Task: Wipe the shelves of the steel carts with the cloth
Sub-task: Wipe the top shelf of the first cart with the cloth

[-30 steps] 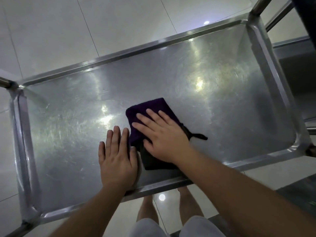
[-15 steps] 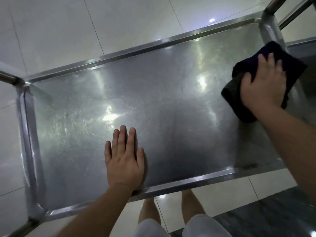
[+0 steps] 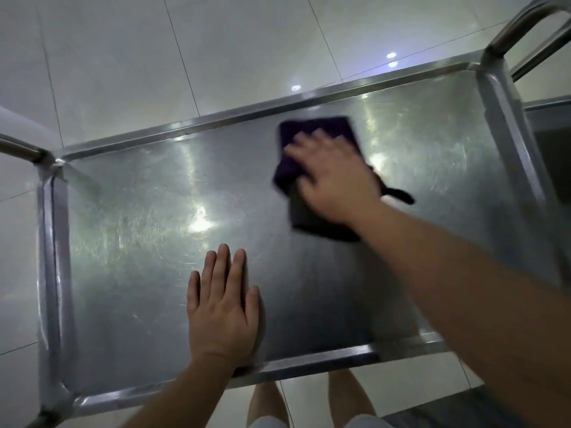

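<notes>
Two hands are on the top shelf (image 3: 129, 230) of a steel cart, seen from above. The right hand (image 3: 335, 180) lies flat on a dark purple cloth (image 3: 318, 128), fingers spread and fairly straight, pressing it against the steel rather than gripping it; the hand and cloth are blurred. That cloth sits in the far right part of the shelf, close to the far rim (image 3: 247, 114) but apart from it, and well clear of the right-hand rim. A thin dark loop or tag (image 3: 401, 194) sticks out from the cloth's right side onto the metal. The left hand (image 3: 222, 307) rests palm down on bare steel near the near rim (image 3: 315, 362), fingers straight and held together, holding nothing. It is well apart from the cloth.

Bright patches of reflected light and many fine swirling scratches mark the shelf surface. Tubular uprights (image 3: 506, 29) rise at the far right corner. Pale floor tiles (image 3: 123, 57) show beyond the cart, and the person's bare legs (image 3: 265, 400) are visible under the near rim.
</notes>
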A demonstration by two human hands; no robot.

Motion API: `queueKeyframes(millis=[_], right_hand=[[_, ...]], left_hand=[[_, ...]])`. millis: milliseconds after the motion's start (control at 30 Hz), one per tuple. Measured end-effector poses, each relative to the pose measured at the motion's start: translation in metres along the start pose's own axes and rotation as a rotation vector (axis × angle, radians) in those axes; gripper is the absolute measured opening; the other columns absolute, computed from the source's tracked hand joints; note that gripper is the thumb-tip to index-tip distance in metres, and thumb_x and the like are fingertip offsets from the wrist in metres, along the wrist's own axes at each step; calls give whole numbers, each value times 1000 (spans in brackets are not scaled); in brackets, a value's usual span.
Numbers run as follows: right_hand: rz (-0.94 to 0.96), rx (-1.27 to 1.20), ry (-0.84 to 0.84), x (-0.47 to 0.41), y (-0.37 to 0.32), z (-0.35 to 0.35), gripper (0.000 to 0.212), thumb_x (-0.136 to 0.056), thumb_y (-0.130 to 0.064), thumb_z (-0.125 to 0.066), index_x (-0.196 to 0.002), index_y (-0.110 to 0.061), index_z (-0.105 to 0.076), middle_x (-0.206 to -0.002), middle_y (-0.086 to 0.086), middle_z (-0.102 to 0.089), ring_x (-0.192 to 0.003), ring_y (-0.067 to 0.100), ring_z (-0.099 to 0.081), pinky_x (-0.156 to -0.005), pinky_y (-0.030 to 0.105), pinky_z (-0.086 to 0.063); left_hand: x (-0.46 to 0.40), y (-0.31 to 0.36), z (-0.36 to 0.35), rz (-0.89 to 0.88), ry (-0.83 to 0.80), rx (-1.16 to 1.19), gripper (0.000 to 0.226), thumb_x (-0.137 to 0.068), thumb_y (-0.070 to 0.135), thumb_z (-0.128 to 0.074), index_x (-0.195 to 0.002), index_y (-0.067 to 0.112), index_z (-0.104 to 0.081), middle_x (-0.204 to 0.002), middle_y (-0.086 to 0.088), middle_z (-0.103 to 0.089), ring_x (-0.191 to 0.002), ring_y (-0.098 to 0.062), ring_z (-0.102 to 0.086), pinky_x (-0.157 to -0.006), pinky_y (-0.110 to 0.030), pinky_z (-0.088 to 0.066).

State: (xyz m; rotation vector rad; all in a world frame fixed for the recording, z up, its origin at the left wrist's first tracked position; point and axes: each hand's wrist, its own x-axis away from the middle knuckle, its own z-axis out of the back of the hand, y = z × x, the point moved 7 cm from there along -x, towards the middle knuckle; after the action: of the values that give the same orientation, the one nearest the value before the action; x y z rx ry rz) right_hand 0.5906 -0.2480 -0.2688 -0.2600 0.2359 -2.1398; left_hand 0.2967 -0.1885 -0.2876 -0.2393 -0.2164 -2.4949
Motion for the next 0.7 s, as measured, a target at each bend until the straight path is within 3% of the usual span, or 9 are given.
queueKeyframes(millis=[100,167,233,300,367,500,600,700], right_hand=[[-414,4,143,9,141,44,64,-90,-40,-43,-152,-26,-44,-162,7,-39,-147,35,-36,-120,52,-27],[-648,-15,181,34,213,67,64,-92,-41,-38,-154,-25,-39,-165,7,-32,-151,34,-28,-124,53,-20],[-820,-42,189,50,239,77,65,-93,-42,-35,-156,-26,-32,-169,4,-23,-156,31,-17,-127,52,-10],[-889,-36,192,45,226,72,69,-93,-43,-31,-160,-24,-27,-170,5,-19,-156,33,-13,-127,53,-9],[-813,-29,163,25,183,59,73,-93,-44,-30,-162,-19,-25,-169,9,-21,-155,35,-17,-125,53,-14],[-346,19,59,-17,36,20,73,-91,-48,-42,-158,-21,-36,-166,7,-31,-151,34,-28,-122,51,-23],[78,-1,-114,-37,-86,-15,72,-95,-57,-40,-161,-32,-27,-170,-4,-20,-157,24,-15,-127,47,-11],[307,-2,-195,-45,-131,-30,67,-100,-61,-33,-162,-38,-18,-171,-10,-12,-158,18,-5,-128,46,-3]], left_hand=[[-1,-1,-1,1,3,-1,67,-106,49,-25,-168,25,-14,-176,0,-4,-162,-19,0,-129,-50,-5],[-2,0,0,-5,6,2,67,-107,52,-18,-167,25,-16,-176,-1,-6,-162,-21,-2,-129,-50,-5],[-1,0,0,-10,8,7,67,-107,54,-14,-167,25,-16,-176,-1,-6,-162,-22,-3,-128,-51,-8],[-1,0,-1,-6,2,11,68,-106,54,-14,-167,25,-16,-176,-1,-6,-162,-22,-3,-128,-54,-11],[-1,-1,-1,-4,-1,10,68,-106,54,-15,-167,25,-16,-176,-1,-5,-162,-22,-3,-128,-55,-12],[-2,0,-1,-2,5,10,67,-104,49,-27,-166,24,-21,-175,-1,-10,-162,-22,-6,-128,-54,-13],[-2,-1,-2,6,9,17,68,-102,46,-33,-165,23,-26,-175,-2,-13,-162,-21,-8,-127,-55,-15],[-3,-2,-3,14,-14,4,68,-103,48,-30,-166,24,-25,-175,-2,-11,-162,-21,-5,-127,-56,-16]])
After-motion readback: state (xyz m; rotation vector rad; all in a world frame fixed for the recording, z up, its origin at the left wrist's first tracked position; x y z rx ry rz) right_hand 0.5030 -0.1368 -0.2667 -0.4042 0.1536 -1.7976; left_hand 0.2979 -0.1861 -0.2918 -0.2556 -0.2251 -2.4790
